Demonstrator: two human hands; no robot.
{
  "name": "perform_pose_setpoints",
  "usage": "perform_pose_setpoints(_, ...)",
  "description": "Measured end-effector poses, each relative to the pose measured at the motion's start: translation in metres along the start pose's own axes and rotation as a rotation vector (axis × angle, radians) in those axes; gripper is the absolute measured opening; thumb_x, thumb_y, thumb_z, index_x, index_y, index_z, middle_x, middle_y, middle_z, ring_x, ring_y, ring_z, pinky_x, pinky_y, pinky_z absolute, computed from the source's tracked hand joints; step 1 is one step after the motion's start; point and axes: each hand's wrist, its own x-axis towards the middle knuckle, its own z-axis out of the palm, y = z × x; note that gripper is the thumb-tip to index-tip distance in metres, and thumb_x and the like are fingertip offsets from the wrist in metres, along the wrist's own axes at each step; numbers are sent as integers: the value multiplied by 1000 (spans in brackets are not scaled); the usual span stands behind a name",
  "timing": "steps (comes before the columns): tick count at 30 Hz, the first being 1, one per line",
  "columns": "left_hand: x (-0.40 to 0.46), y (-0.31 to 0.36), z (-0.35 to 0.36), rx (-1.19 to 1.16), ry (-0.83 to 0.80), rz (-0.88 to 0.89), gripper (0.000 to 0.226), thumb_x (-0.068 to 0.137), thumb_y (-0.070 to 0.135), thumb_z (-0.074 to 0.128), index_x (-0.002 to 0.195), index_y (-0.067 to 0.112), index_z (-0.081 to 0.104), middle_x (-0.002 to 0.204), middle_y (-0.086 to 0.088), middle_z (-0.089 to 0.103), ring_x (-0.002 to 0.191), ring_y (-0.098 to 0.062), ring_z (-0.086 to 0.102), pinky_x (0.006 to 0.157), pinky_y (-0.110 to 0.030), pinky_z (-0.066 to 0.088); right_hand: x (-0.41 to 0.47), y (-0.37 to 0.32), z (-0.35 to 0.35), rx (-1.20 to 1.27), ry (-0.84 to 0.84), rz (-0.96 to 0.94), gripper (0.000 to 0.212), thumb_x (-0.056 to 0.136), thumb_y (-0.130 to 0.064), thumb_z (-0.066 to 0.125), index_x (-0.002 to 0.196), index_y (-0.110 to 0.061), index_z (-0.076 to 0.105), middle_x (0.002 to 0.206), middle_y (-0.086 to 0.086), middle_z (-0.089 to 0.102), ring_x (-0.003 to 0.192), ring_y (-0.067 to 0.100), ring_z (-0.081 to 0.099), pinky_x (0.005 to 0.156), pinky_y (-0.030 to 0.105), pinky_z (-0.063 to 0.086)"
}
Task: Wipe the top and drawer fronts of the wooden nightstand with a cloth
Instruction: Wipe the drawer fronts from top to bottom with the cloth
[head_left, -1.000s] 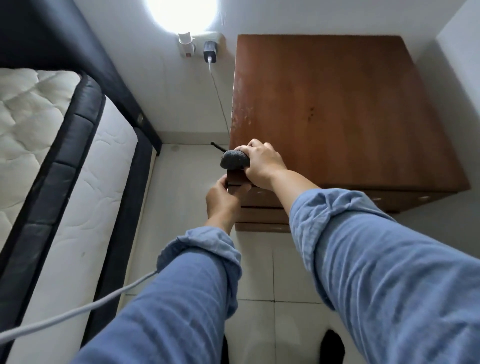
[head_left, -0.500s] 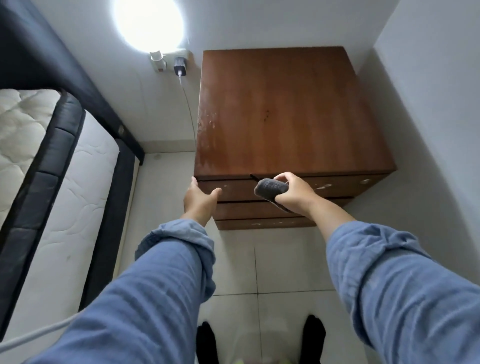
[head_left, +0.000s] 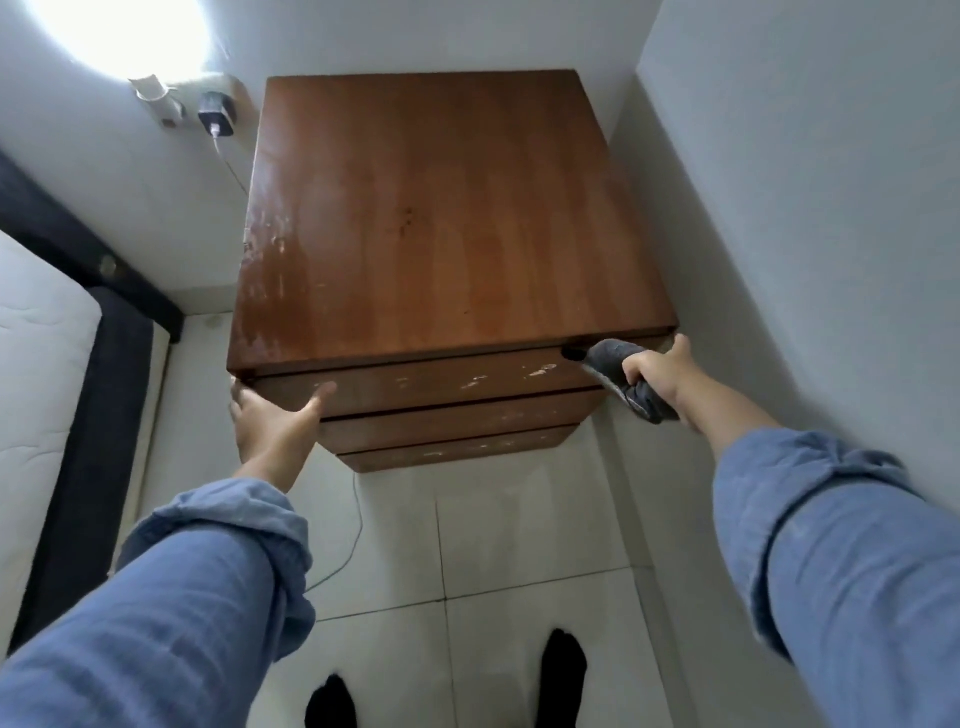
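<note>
Nearest, left hand (head_left: 275, 421) lies open-palmed against the nightstand (head_left: 441, 228)'s lower left corner. Beyond, right hand (head_left: 657, 371) clenches the grey cloth (head_left: 613, 364) at the top drawer front (head_left: 441, 382)'s right end. Risk: knuckles scraping the wall (head_left: 805, 208) close alongside.

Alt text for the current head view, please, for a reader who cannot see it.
The right hand presses a grey cloth against the right end of a wooden nightstand's top drawer front, while the open left hand braces the front left corner. White scuffs mark the drawers; a mattress lies left.
</note>
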Motion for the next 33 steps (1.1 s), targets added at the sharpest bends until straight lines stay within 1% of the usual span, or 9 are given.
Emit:
perform_pose_setpoints(3,-1,0,7,-4,32,-15,120,66,58,75,150,6,7,156,-15,18,142,-30,23,114,-45,27,13,3,-6,67,-11,-9,96,65,-12,57,148,-22,11,131,18,49,112,35,53,97,43,46)
perform_pose_setpoints(6,4,0,5,-25,47,-25,105,72,46,72,149,6,13,153,-16,25,139,-32,30,112,-47,30,18,5,-3,148,-33,-8,85,68,-7,55,145,-25,20,95,14,59,79,25,57,73,31,49)
perform_pose_setpoints(11,3,-5,-9,-35,7,-17,87,74,36,67,145,14,23,144,-11,39,127,-31,43,104,-45,38,22,12,4,237,-64,36,83,70,-5,51,141,-33,21,57,6,45,37,14,39,49,21,38)
perform_pose_setpoints(15,-7,-4,-17,-79,-11,-30,78,68,38,67,136,19,35,129,-7,50,115,-29,51,98,-44,43,14,16,7,259,-81,35,83,71,-4,51,141,-37,20,72,7,47,62,20,46,66,29,49)
perform_pose_setpoints(21,-29,-6,-27,-80,-62,-52,88,57,47,63,136,19,35,129,-5,50,115,-27,50,100,-46,43,2,29,4,260,-64,34,81,70,-4,50,139,-35,22,62,7,44,50,17,40,55,24,37)
perform_pose_setpoints(25,-45,-14,-35,-50,-84,-43,86,61,43,63,138,19,33,135,-3,47,122,-24,47,104,-44,40,-8,44,2,267,-73,67,81,69,-4,48,138,-38,21,45,5,36,24,11,31,41,19,34)
perform_pose_setpoints(28,-48,-21,-40,-9,-92,-28,83,69,37,64,142,17,29,142,-5,43,128,-25,43,106,-43,38,-19,51,-1,294,-79,76,83,70,-4,45,140,-38,17,39,3,34,20,8,27,40,16,32)
perform_pose_setpoints(31,-49,-23,-37,155,-55,-16,87,73,31,62,147,14,20,150,-8,34,134,-28,37,110,-47,33,-29,51,5,307,-58,4,89,69,-5,47,143,-43,16,65,3,45,25,4,41,47,21,35)
perform_pose_setpoints(33,-61,-16,-25,327,48,28,89,74,24,59,149,10,14,155,-10,24,141,-27,28,116,-46,21,-39,51,9,350,19,-95,72,71,-3,49,134,-37,37,90,6,51,41,1,49,52,23,38)
